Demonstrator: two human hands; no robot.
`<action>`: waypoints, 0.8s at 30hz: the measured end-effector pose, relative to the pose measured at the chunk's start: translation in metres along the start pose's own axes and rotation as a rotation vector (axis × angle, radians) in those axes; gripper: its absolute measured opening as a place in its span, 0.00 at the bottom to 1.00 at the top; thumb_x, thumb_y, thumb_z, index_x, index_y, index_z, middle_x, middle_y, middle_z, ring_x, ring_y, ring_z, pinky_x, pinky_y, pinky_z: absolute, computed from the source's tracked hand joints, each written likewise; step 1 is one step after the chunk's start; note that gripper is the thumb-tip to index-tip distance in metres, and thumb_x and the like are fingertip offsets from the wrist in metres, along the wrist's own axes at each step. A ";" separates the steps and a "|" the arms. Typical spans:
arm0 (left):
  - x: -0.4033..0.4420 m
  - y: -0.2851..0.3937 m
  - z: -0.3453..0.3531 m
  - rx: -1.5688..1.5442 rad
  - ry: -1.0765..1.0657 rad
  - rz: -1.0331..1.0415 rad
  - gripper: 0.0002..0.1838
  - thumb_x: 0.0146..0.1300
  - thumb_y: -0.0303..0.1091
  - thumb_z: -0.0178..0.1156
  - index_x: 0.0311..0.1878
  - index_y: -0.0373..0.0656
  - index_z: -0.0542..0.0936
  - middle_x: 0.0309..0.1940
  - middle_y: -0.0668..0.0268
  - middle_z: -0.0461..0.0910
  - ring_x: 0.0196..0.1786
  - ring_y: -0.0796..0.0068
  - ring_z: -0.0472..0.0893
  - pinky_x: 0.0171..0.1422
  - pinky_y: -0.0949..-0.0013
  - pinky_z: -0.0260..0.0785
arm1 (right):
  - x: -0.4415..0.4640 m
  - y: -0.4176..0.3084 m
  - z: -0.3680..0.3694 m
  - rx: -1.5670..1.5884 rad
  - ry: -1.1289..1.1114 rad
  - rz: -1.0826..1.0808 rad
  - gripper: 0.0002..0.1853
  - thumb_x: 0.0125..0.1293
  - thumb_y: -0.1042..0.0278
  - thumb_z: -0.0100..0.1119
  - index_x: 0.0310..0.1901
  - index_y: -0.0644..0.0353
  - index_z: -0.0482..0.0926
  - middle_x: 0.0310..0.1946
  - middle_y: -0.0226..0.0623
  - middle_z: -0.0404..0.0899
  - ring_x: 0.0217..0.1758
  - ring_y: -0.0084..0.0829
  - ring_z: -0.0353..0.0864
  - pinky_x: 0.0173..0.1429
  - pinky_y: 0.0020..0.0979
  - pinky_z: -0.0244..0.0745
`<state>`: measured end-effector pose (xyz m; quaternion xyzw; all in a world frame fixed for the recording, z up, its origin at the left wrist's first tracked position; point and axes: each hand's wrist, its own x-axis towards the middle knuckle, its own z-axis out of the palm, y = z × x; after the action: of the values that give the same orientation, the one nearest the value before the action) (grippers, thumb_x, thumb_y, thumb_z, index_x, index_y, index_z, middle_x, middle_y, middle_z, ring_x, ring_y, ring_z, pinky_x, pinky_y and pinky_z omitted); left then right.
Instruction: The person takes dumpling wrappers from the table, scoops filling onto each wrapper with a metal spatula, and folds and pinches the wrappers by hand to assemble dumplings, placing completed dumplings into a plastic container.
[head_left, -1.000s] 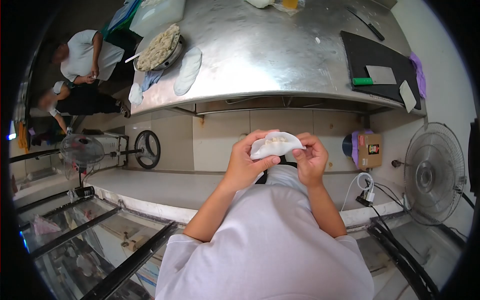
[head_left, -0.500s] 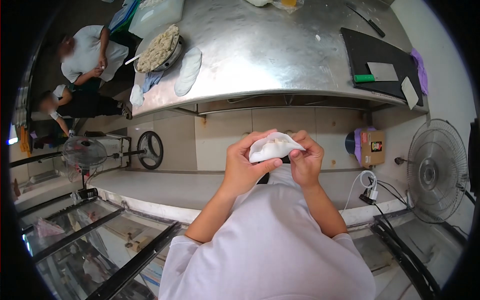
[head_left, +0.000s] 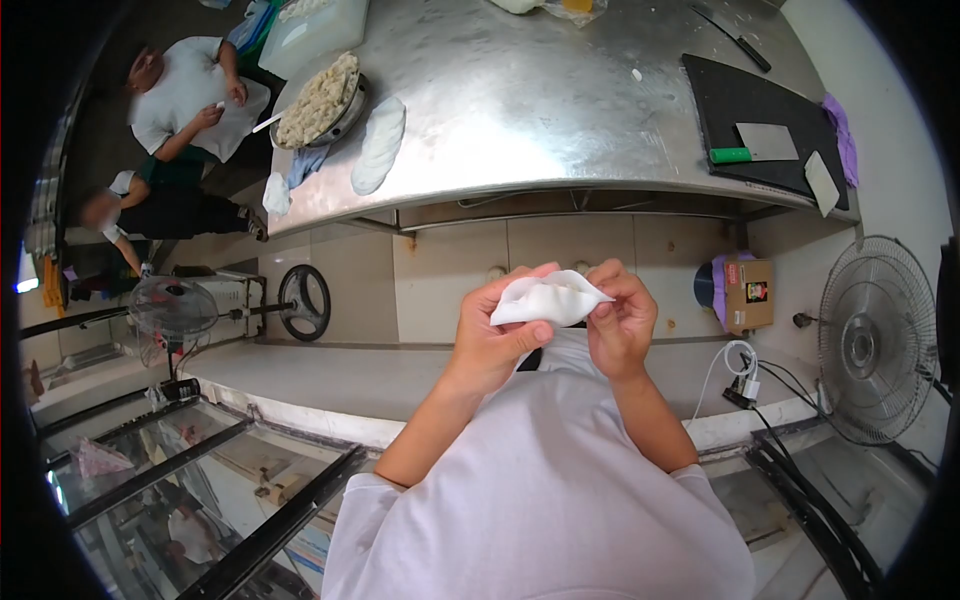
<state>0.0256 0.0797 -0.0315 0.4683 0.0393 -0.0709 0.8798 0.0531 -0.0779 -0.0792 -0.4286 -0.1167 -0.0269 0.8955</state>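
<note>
Dough wrapper [head_left: 550, 303]: it sat between my two hands, in front of my shirt [head_left: 540, 480] and short of the steel table [head_left: 500, 130], folded into a half-moon with a wavy ridge along the middle.
Left hand [head_left: 492, 328]: clamped on the wrapper's left part, thumb along the near edge, fingers behind the far one.
Right hand [head_left: 622, 318]: thumb and fingertips pinched together on the wrapper's right tip.
Filling bowl [head_left: 352, 112]: it stood at the table's left end, heaped with pale filling [head_left: 315, 105], a white handle [head_left: 268, 122] sticking out to the left.
Beside the bowl: a long white dough pile [head_left: 378, 147] lay just to its right, and a blue cloth [head_left: 306, 163] lay at its near side.
Cutting board [head_left: 735, 100]: black, at the table's right end; a green-handled cleaver [head_left: 768, 142] lay on it, and a pale scraper [head_left: 822, 184] overlapped its near edge.
Past the board: a black-handled knife [head_left: 748, 50] lay on the steel.
Off to my left: a person in a white shirt [head_left: 190, 92] stood beyond the table's end.
</note>
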 end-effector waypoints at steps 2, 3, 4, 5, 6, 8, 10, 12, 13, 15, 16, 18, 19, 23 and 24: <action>0.001 0.001 -0.002 0.011 -0.038 -0.016 0.28 0.56 0.29 0.75 0.61 0.35 0.79 0.50 0.65 0.78 0.52 0.78 0.77 0.58 0.73 0.71 | 0.002 -0.003 0.004 -0.017 -0.008 -0.013 0.10 0.66 0.69 0.68 0.41 0.63 0.77 0.38 0.37 0.75 0.40 0.25 0.73 0.48 0.27 0.70; 0.001 0.004 -0.001 0.089 -0.061 0.019 0.28 0.57 0.28 0.74 0.61 0.35 0.79 0.51 0.65 0.77 0.53 0.78 0.77 0.58 0.73 0.72 | 0.002 -0.005 0.007 0.001 0.024 0.004 0.10 0.66 0.69 0.67 0.41 0.62 0.77 0.39 0.37 0.75 0.41 0.25 0.73 0.48 0.27 0.70; 0.001 0.006 -0.001 0.167 -0.084 0.053 0.27 0.57 0.28 0.73 0.61 0.35 0.79 0.52 0.65 0.76 0.54 0.78 0.77 0.59 0.73 0.72 | 0.003 -0.006 0.009 0.018 0.056 0.020 0.09 0.66 0.70 0.67 0.41 0.62 0.76 0.39 0.37 0.75 0.41 0.26 0.73 0.49 0.27 0.70; 0.002 0.008 0.001 0.168 -0.084 0.053 0.27 0.57 0.28 0.73 0.61 0.35 0.79 0.52 0.65 0.76 0.54 0.78 0.77 0.59 0.73 0.72 | 0.002 -0.005 0.007 0.019 0.056 0.020 0.09 0.66 0.70 0.67 0.41 0.62 0.76 0.39 0.37 0.75 0.41 0.26 0.73 0.49 0.27 0.70; 0.002 0.010 0.002 0.198 -0.085 0.080 0.26 0.58 0.27 0.72 0.61 0.35 0.79 0.53 0.64 0.76 0.55 0.76 0.77 0.59 0.72 0.72 | 0.002 -0.003 0.002 0.007 0.006 0.007 0.09 0.66 0.71 0.67 0.41 0.62 0.76 0.40 0.38 0.75 0.42 0.26 0.73 0.49 0.27 0.70; 0.003 0.014 0.004 0.229 -0.084 0.106 0.25 0.59 0.26 0.71 0.60 0.35 0.79 0.55 0.63 0.75 0.56 0.75 0.77 0.60 0.72 0.72 | 0.002 -0.002 -0.001 -0.003 -0.043 -0.004 0.09 0.65 0.71 0.68 0.41 0.63 0.76 0.41 0.38 0.75 0.43 0.26 0.73 0.50 0.27 0.70; 0.003 0.019 0.003 0.225 -0.134 0.085 0.22 0.61 0.24 0.68 0.60 0.36 0.79 0.57 0.60 0.76 0.58 0.73 0.77 0.61 0.71 0.72 | 0.004 -0.003 -0.002 -0.107 -0.114 -0.050 0.10 0.64 0.71 0.68 0.41 0.64 0.76 0.41 0.39 0.75 0.44 0.28 0.73 0.52 0.28 0.70; 0.002 0.018 0.000 0.209 -0.155 0.083 0.22 0.62 0.23 0.68 0.60 0.36 0.79 0.58 0.59 0.76 0.58 0.72 0.77 0.60 0.71 0.72 | 0.006 -0.005 -0.005 -0.148 -0.138 -0.052 0.11 0.64 0.71 0.69 0.42 0.64 0.76 0.42 0.39 0.75 0.45 0.29 0.73 0.52 0.29 0.70; 0.002 0.018 -0.001 0.193 -0.176 0.081 0.22 0.62 0.23 0.67 0.60 0.37 0.80 0.60 0.58 0.76 0.59 0.72 0.77 0.60 0.71 0.73 | 0.007 -0.007 -0.005 -0.188 -0.163 -0.055 0.12 0.63 0.70 0.70 0.42 0.64 0.76 0.43 0.40 0.74 0.46 0.29 0.73 0.53 0.30 0.70; 0.001 0.019 -0.002 0.215 -0.184 0.079 0.21 0.62 0.23 0.67 0.60 0.37 0.80 0.59 0.58 0.76 0.58 0.72 0.77 0.59 0.71 0.73 | 0.011 -0.012 0.004 -0.109 -0.117 -0.018 0.14 0.62 0.69 0.71 0.43 0.65 0.76 0.44 0.40 0.74 0.46 0.29 0.73 0.53 0.30 0.70; 0.001 0.019 -0.003 0.236 -0.191 0.078 0.21 0.62 0.24 0.67 0.60 0.37 0.80 0.58 0.58 0.77 0.58 0.72 0.77 0.59 0.71 0.73 | 0.013 -0.014 0.007 -0.032 -0.073 0.020 0.16 0.62 0.68 0.72 0.45 0.65 0.77 0.45 0.40 0.74 0.47 0.29 0.72 0.53 0.30 0.70; 0.001 0.020 -0.006 0.270 -0.216 0.088 0.21 0.62 0.24 0.68 0.60 0.37 0.80 0.57 0.58 0.78 0.57 0.72 0.77 0.58 0.71 0.74 | 0.014 -0.015 0.004 -0.063 -0.100 0.015 0.18 0.61 0.67 0.72 0.46 0.66 0.76 0.46 0.41 0.73 0.47 0.29 0.72 0.53 0.30 0.70; 0.002 0.020 -0.007 0.303 -0.239 0.099 0.21 0.62 0.25 0.68 0.60 0.37 0.80 0.56 0.58 0.79 0.57 0.72 0.78 0.57 0.71 0.74 | 0.015 -0.015 0.001 -0.094 -0.130 0.012 0.20 0.61 0.65 0.73 0.48 0.67 0.76 0.47 0.41 0.73 0.47 0.29 0.72 0.53 0.30 0.70; 0.000 0.024 -0.004 0.311 -0.190 0.044 0.22 0.59 0.26 0.70 0.58 0.34 0.80 0.56 0.49 0.79 0.59 0.62 0.79 0.63 0.62 0.72 | 0.014 -0.015 -0.008 -0.216 -0.218 -0.017 0.22 0.61 0.63 0.73 0.50 0.67 0.76 0.47 0.41 0.73 0.48 0.29 0.73 0.54 0.29 0.70; 0.003 0.025 -0.006 0.361 -0.239 0.078 0.21 0.60 0.27 0.69 0.58 0.35 0.81 0.56 0.54 0.79 0.58 0.67 0.78 0.59 0.66 0.73 | 0.013 -0.016 -0.008 -0.221 -0.231 -0.003 0.23 0.61 0.63 0.73 0.51 0.68 0.76 0.47 0.41 0.73 0.48 0.29 0.73 0.54 0.29 0.70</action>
<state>0.0320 0.0980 -0.0152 0.6077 -0.0969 -0.0978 0.7821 0.0653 -0.0931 -0.0689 -0.5247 -0.2162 0.0084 0.8233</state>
